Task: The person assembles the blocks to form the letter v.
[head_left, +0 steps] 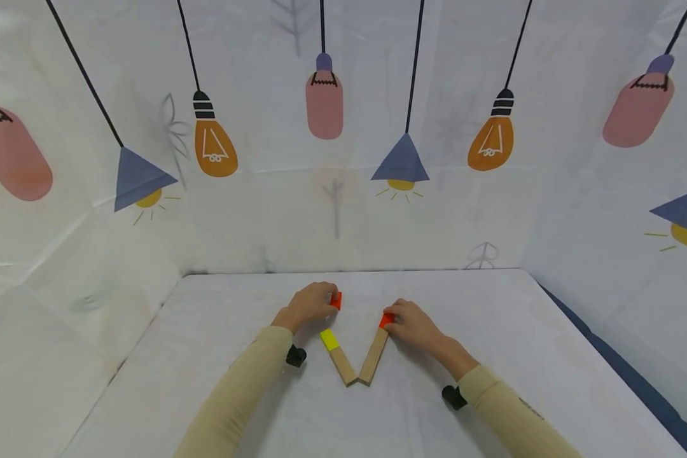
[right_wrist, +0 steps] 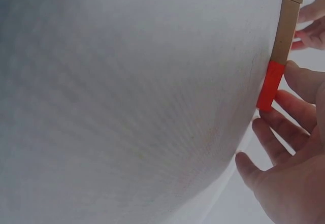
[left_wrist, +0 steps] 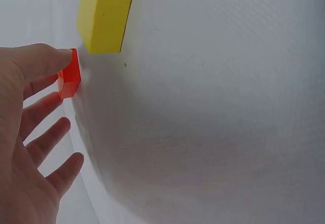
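Observation:
Between thumb and index finger, my left hand [head_left: 312, 301] pinches a small red block [head_left: 336, 301]; its other fingers are spread. The left wrist view shows that red block [left_wrist: 72, 76] close to a yellow block [left_wrist: 105, 18]. On the table, wooden blocks form a V. A yellow block [head_left: 329, 339] tops the left leg, above a plain wooden block [head_left: 343, 367]. Another red block [head_left: 386, 320] tops the right leg [head_left: 373, 356], which is plain wood below. My right hand [head_left: 415, 326] holds this red block [right_wrist: 270, 87] at its end with thumb and fingertips.
A white cloth covers the table [head_left: 235, 305]. Behind it hangs a white curtain [head_left: 263, 210] printed with lamps and bulbs. A black wrist device [head_left: 296, 356] sits under the left sleeve, and another black device [head_left: 454, 397] under the right.

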Demonstrator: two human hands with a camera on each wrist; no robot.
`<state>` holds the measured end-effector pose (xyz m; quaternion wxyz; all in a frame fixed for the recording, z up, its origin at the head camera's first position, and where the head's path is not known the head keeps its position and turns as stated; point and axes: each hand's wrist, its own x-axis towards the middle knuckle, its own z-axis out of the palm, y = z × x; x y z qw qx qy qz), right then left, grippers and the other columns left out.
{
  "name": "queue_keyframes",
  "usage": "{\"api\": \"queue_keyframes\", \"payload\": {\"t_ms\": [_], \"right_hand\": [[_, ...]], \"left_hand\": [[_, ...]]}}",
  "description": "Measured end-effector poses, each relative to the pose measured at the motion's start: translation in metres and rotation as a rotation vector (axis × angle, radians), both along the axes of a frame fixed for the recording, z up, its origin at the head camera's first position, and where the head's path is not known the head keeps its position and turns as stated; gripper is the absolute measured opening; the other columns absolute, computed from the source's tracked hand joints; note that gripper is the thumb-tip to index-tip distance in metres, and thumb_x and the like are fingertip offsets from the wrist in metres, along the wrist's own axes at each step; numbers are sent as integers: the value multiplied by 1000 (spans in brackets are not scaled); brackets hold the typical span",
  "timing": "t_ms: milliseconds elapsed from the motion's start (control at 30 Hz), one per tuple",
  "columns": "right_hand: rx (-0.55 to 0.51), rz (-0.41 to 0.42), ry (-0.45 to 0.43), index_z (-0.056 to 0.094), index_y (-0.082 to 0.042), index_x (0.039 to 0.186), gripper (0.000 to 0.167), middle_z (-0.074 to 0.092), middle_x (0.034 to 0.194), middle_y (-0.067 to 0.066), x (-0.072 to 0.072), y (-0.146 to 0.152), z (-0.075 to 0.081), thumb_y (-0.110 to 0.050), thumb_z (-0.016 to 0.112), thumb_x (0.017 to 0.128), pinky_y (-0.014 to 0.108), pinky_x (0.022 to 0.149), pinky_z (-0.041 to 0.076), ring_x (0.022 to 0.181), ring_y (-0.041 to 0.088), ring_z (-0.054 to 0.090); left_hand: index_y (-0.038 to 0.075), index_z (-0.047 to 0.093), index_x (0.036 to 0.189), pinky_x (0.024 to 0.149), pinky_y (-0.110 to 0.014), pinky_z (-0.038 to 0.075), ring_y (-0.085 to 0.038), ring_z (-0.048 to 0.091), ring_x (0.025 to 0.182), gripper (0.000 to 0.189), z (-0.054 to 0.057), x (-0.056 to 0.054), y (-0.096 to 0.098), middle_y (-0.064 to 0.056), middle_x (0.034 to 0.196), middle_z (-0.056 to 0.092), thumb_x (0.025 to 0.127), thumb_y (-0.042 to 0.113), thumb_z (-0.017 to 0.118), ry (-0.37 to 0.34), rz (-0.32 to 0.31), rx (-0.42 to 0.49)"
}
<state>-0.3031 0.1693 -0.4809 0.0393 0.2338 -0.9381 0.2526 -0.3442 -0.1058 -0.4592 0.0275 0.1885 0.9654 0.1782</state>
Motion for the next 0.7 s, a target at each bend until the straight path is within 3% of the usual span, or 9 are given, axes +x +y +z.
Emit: {"api": "queue_keyframes", "payload": {"t_ms": [167,400,700], "right_hand": [[-7,14,8,71,-1,116,32,67,103,7,1,0,0,-14,73,87,37,86,51,94,18,60],[-5,-3,10,71,-2,116,32,67,104,6,2,0,0,-14,74,86,37,87,51,95,18,60],[-15,4,-1,71,0,116,32,67,104,6,3,-1,2,-13,73,87,38,88,51,96,18,61]], "left_hand": [[20,65,105,83,-38,48,-19,53,88,20,0,1,1,3,99,64,87,22,71,0,13,-7],[22,65,118,96,-42,50,-19,55,98,30,-1,2,3,1,116,67,88,25,70,7,33,-24],[22,66,114,84,-37,51,-16,55,90,28,-2,1,2,3,106,67,87,27,70,51,7,-57]]}}
